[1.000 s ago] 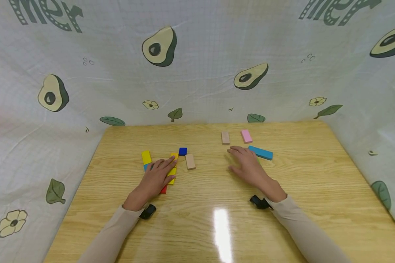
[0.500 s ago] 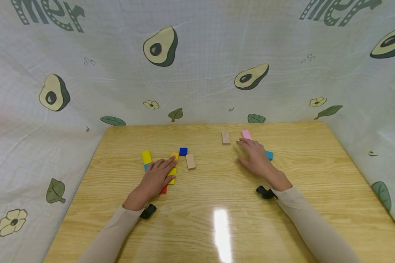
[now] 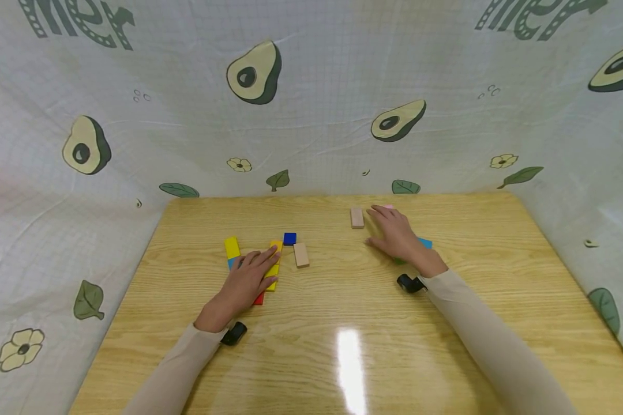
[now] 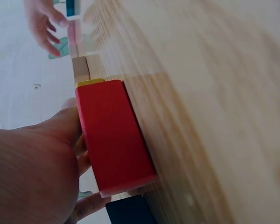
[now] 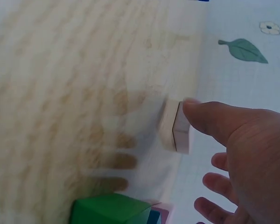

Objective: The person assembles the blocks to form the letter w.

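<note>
My left hand point(image 3: 239, 291) lies with fingers spread over a cluster of wooden blocks. Around it show a yellow block point(image 3: 232, 248), an orange block point(image 3: 276, 246), another yellow block point(image 3: 272, 278) and a red block point(image 4: 114, 135); the hand hides part of the cluster. My right hand point(image 3: 394, 233) hovers with loosely bent fingers and nothing between them. It is beside a plain wooden block point(image 3: 357, 218) and mostly covers a pink block point(image 3: 389, 206). Beneath and beside that hand are a blue block point(image 3: 424, 242) and a green block point(image 5: 109, 209).
A small dark blue block point(image 3: 289, 238) and a second plain wooden block point(image 3: 301, 255) lie just right of the cluster. The wooden table point(image 3: 311, 346) ends at a printed cloth point(image 3: 311, 115) at the back and sides.
My right hand first shifts right over the blue block, then farther back and slightly left, covering more of the pink block. The left hand stays put.
</note>
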Tool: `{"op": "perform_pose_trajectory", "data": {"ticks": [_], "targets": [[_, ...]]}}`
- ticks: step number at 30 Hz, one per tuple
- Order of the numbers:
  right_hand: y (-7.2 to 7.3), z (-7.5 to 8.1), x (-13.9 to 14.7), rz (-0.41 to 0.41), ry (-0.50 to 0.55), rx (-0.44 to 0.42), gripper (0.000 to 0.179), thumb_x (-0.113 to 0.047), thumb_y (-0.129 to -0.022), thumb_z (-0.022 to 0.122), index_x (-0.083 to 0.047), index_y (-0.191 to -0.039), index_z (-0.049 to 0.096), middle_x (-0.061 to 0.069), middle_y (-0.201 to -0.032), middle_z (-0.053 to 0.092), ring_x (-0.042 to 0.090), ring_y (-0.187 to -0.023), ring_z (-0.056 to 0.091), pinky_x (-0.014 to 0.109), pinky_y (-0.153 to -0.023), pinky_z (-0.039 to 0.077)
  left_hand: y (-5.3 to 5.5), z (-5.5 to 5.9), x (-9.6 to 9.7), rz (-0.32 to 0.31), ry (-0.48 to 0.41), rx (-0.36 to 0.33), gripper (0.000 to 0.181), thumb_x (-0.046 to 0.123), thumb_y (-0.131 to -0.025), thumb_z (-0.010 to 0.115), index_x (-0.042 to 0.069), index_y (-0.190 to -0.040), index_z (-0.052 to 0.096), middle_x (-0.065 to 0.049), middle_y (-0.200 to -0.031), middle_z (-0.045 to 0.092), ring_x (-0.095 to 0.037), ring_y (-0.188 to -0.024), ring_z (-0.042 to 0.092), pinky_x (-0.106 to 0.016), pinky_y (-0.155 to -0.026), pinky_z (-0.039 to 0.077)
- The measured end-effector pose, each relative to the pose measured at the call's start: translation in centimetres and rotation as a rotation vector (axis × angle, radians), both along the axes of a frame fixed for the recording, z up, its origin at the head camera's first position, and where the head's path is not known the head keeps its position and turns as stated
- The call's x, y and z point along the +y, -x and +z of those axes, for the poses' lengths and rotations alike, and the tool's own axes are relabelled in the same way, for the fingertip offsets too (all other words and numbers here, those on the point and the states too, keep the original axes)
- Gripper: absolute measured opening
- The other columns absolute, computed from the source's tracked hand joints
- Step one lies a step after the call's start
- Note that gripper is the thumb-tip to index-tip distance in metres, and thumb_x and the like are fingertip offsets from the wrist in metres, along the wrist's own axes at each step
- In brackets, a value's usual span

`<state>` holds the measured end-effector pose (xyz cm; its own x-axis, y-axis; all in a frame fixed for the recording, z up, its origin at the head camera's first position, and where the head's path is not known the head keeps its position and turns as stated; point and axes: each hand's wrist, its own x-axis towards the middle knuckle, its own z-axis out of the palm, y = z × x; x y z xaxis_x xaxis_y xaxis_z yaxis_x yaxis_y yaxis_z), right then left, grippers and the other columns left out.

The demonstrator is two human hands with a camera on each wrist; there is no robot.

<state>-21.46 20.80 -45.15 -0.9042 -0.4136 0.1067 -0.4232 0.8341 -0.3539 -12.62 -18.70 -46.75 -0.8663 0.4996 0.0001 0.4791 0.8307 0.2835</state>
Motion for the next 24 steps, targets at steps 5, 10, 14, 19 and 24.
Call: {"op": "perform_pose_trajectory", "data": {"ticks": [5,10,14,19,24], "targets": [[0.7,0.4,-0.7,0.005,-0.021,-0.039,0.076,-0.021,-0.097,0.079,0.007,-0.158,0.042,0.029,-0.164,0.037,0.052,-0.148,0.035,0.072,-0.116,0.029,0.0,0.1,0.0,0.001,-0.006,0.003,0.058,0.028,-0.11,0.059,0.006,-0.161,0.045,-0.012,-0.17,0.038,-0.044,-0.147,0.041,-0.073,-0.114,0.031],[1.1,0.5,-1.4,0.01,-0.032,-0.045,0.075,-0.022,-0.098,0.079,0.006,-0.157,0.043,0.029,-0.164,0.039,0.052,-0.147,0.036,0.07,-0.117,0.028,-0.1,0.2,0.0,-0.001,-0.014,0.004,0.058,0.028,-0.11,0.059,0.005,-0.161,0.045,-0.013,-0.169,0.038,-0.045,-0.146,0.041,-0.072,-0.113,0.031],[1.5,0.5,-1.7,0.019,-0.037,-0.03,0.074,-0.021,-0.097,0.079,0.006,-0.156,0.045,0.028,-0.162,0.041,0.051,-0.146,0.039,0.068,-0.118,0.029,-0.1,0.2,0.0,0.003,-0.012,0.007,0.058,0.028,-0.109,0.06,0.005,-0.16,0.046,-0.013,-0.169,0.039,-0.045,-0.146,0.042,-0.072,-0.113,0.032],[2.0,0.4,-2.0,0.035,-0.055,-0.022,0.071,-0.02,-0.097,0.079,0.006,-0.155,0.047,0.028,-0.161,0.043,0.052,-0.144,0.042,0.067,-0.116,0.033,-0.1,0.2,0.1,-0.001,-0.016,0.009,0.058,0.028,-0.11,0.059,0.005,-0.161,0.046,-0.013,-0.169,0.038,-0.046,-0.146,0.041,-0.072,-0.113,0.031],[2.3,0.3,-2.3,0.058,-0.063,-0.026,0.068,-0.018,-0.099,0.077,0.007,-0.154,0.047,0.029,-0.16,0.044,0.052,-0.143,0.043,0.066,-0.114,0.036,-0.2,0.2,0.1,-0.002,-0.014,0.02,0.057,0.027,-0.109,0.06,0.004,-0.16,0.047,-0.014,-0.169,0.039,-0.046,-0.145,0.042,-0.072,-0.113,0.032]]}}
